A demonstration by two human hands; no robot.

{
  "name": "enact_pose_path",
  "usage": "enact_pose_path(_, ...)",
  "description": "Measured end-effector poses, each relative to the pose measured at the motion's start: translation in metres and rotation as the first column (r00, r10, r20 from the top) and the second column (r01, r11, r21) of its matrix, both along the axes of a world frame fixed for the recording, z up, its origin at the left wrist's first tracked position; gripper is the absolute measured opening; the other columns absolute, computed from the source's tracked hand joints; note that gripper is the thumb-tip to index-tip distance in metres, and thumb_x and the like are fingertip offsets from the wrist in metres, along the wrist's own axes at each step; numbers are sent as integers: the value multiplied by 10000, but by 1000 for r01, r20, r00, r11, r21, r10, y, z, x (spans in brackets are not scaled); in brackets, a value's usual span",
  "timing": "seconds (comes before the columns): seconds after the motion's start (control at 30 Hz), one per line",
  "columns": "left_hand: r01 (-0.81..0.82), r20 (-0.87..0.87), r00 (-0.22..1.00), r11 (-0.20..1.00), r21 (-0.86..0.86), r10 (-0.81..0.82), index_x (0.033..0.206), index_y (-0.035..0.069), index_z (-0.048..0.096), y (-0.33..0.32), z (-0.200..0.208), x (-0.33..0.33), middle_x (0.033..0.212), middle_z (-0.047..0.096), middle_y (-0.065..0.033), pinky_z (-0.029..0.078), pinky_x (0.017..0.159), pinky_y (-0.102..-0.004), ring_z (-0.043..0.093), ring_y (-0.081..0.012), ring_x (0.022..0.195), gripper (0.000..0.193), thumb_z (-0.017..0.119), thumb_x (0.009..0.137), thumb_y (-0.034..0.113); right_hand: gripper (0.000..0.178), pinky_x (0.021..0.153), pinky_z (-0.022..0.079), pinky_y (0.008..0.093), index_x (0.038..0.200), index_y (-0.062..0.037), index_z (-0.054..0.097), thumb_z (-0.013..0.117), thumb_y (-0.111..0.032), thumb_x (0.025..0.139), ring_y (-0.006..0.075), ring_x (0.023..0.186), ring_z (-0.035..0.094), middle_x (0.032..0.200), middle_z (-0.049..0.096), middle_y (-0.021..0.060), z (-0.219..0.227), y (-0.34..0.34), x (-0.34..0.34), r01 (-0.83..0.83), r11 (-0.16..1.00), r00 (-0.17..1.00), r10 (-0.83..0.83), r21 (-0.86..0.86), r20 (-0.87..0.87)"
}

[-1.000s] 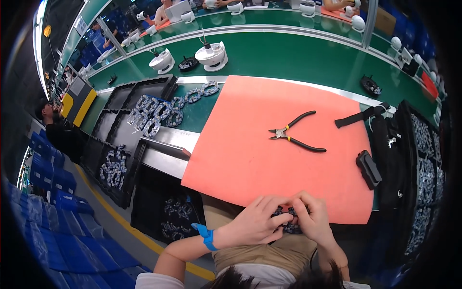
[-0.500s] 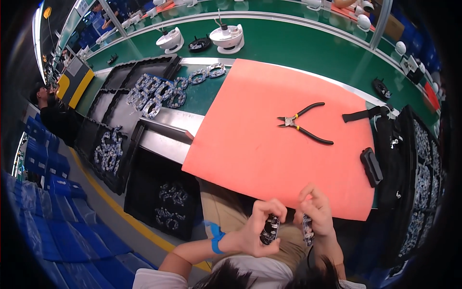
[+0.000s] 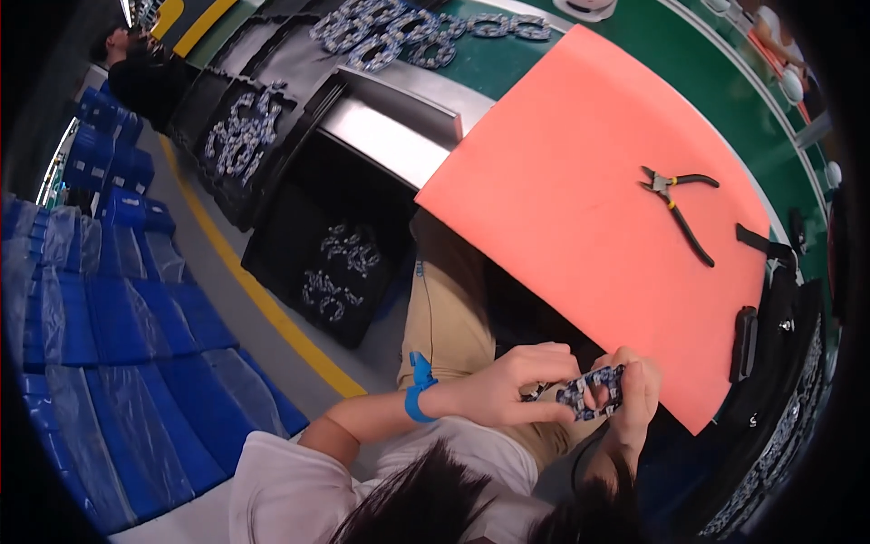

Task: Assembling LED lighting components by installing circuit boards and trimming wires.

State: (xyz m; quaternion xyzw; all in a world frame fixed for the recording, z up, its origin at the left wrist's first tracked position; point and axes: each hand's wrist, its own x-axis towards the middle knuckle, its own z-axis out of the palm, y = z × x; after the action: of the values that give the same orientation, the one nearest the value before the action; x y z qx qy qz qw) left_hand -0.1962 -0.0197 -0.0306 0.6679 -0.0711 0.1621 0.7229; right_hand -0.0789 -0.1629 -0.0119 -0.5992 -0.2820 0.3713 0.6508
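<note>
Low in front of my body, just off the near edge of the orange mat (image 3: 598,199), both hands are closed on small ring-shaped circuit boards. Between them shows a blue-white circuit board (image 3: 589,393) with an opening in its middle. My left hand (image 3: 507,385), a blue band on its wrist, pinches the left end; a darker bit of board shows between its thumb and fingers, mostly hidden. My right hand (image 3: 637,394) grips the right end, with a fingertip showing through the opening. Cutting pliers (image 3: 672,195) with black and yellow handles lie spread on the mat, beyond both hands.
At left, a black bin (image 3: 272,258) holds several board pieces, near a black tray (image 3: 195,136) of more boards. Ring boards (image 3: 426,41) lie on the green bench. A black block-shaped object (image 3: 745,344) rests at the mat's right edge. Blue wrapped boxes (image 3: 136,363) stand left; a person (image 3: 136,77) is beyond.
The view has swung left and down. My hands, apart before with a board piece in each, have come together at one board, which now faces up between them.
</note>
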Motion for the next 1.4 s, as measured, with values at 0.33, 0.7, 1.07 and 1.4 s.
enact_pose_path(0.33,-498,-96,851,737,-457,516,669,70,535,66,-38,-77,632,497,-18,332,596,-294,400,-145,638,392,456,898,378,472,368,232,228,604,-111,388,222,-334,986,93,312,228,398,355,-11,-6,18,22,220,860,965,-123,460,-232)
enact_pose_path(0.7,-886,-667,112,378,269,737,829,11,678,239,-312,-198,790,639,-18,439,687,-232,570,-102,756,102,678,771,96,409,421,205,226,625,-115,341,265,-301,981,75,381,228,458,320,-20,-17,25,35,397,862,917,-360,314,-170)
enact_pose_path(1.07,-744,-633,-58,389,543,772,857,76,699,268,-392,-158,840,674,-133,471,764,-334,635,-276,828,209,616,723,214,413,435,201,225,627,-118,343,267,-317,981,74,392,229,451,324,-20,-22,20,34,306,883,950,-308,356,-53)
enact_pose_path(1.4,-428,-432,-222,311,848,874,883,61,685,258,-351,-141,849,657,-169,479,755,-376,617,-344,838,263,655,715,261,419,438,203,225,626,-121,338,266,-334,979,75,386,219,440,311,-24,-23,18,33,326,875,941,-336,357,-36)
